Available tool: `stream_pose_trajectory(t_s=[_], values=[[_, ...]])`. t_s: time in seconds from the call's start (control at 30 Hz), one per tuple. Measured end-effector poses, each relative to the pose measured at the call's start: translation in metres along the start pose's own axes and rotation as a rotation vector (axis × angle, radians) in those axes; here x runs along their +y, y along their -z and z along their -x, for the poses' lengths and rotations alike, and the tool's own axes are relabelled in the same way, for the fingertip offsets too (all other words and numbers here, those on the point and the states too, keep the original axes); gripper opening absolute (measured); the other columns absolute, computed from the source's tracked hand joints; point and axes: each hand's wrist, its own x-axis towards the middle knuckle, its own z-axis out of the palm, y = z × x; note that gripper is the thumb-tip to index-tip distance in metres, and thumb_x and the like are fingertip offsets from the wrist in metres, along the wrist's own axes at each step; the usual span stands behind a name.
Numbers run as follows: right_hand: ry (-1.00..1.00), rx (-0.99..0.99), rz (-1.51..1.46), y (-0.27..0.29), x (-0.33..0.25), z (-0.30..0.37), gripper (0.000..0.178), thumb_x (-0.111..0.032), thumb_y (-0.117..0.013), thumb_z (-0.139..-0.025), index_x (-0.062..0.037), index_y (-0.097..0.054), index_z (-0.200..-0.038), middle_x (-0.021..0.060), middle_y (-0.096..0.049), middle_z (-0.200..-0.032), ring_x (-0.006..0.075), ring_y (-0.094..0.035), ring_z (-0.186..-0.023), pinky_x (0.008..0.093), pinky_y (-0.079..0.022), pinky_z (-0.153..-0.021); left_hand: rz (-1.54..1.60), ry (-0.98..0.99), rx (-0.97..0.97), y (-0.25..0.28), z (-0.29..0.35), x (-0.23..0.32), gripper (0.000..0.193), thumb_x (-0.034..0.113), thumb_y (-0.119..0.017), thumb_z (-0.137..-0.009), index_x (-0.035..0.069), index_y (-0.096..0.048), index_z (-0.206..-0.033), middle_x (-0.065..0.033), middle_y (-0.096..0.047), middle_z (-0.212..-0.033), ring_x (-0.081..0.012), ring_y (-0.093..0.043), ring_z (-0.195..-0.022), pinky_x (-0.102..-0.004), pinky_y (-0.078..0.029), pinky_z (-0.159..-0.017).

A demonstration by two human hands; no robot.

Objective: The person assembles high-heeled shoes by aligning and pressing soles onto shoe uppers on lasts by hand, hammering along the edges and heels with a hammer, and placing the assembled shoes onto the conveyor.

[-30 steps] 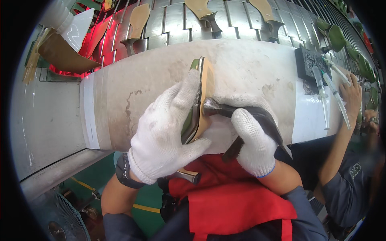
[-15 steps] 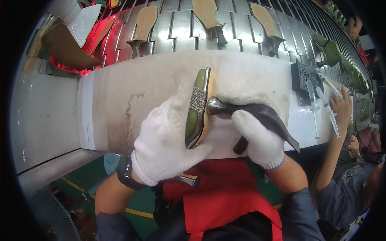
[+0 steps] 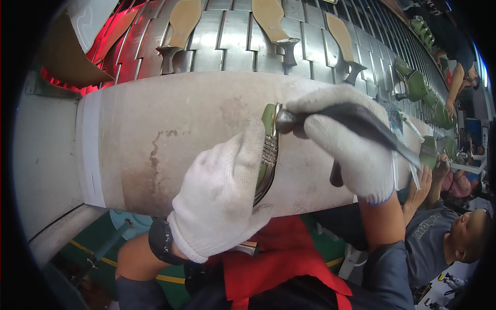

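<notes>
My left hand (image 3: 222, 186), in a white knit glove, grips a green high-heeled sandal (image 3: 269, 151) with a glittering stone-studded band. The sandal is on its side above the worktable, toe pointing away from me, and its heel (image 3: 247, 249) shows below my wrist. Most of the upper is behind my fingers. My right hand (image 3: 346, 147), gloved too, is closed around a dark shoemaker's hammer (image 3: 356, 116). Its rounded metal face is at the sole edge near the toe; whether it touches I cannot tell. The handle's end shows under my palm.
A pale, stained worktable (image 3: 196, 119) lies beneath my hands. Beyond it, a slatted metal conveyor (image 3: 232, 41) carries tan heeled soles (image 3: 266, 18) and green shoes (image 3: 413, 82). Syringes (image 3: 411, 124) lie partly hidden at right, near a co-worker's hand (image 3: 419, 186). A tan curved sheet (image 3: 67, 54) stands far left.
The sandal has turned so its sole faces away more. My right hand and the hammer have moved from mid-sole toward the toe. The co-worker's hand has come back from the syringes.
</notes>
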Motion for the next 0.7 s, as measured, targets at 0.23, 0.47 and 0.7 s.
stream_pose_trajectory(t_s=[0.23, 0.47, 0.7], values=[[-0.114, 0.034, -0.138, 0.004, 0.001, -0.017, 0.027, -0.011, -0.063, -0.105, 0.0053, -0.071, -0.124, 0.0212, -0.077, -0.123, 0.0335, -0.078, -0.116, 0.0452, -0.063, -0.105, 0.015, -0.008, 0.044, -0.002, 0.002, -0.004, 0.119, 0.014, -0.094, -0.068, -0.012, -0.032, -0.167, -0.0320, -0.066, -0.131, -0.0498, -0.068, -0.118, -0.0537, -0.054, -0.103], [0.092, -0.027, 0.080, -0.017, 0.012, 0.052, 0.025, -0.002, -0.075, -0.102, 0.0014, -0.074, -0.127, 0.0164, -0.079, -0.124, 0.0225, -0.076, -0.118, 0.0389, -0.060, -0.105, -0.009, -0.039, 0.097, -0.006, 0.009, -0.008, 0.116, 0.018, -0.094, -0.071, -0.009, -0.034, -0.166, -0.0317, -0.066, -0.132, -0.0498, -0.068, -0.118, -0.0545, -0.055, -0.103], [0.330, 0.119, 0.343, -0.036, 0.032, 0.079, 0.032, 0.002, -0.083, -0.089, 0.0019, -0.076, -0.121, 0.0180, -0.081, -0.119, 0.0282, -0.080, -0.113, 0.0398, -0.062, -0.101, -0.008, -0.012, 0.094, -0.007, 0.012, -0.010, 0.112, 0.031, -0.096, -0.077, -0.008, -0.038, -0.164, -0.0302, -0.067, -0.132, -0.0492, -0.069, -0.120, -0.0550, -0.055, -0.104]])
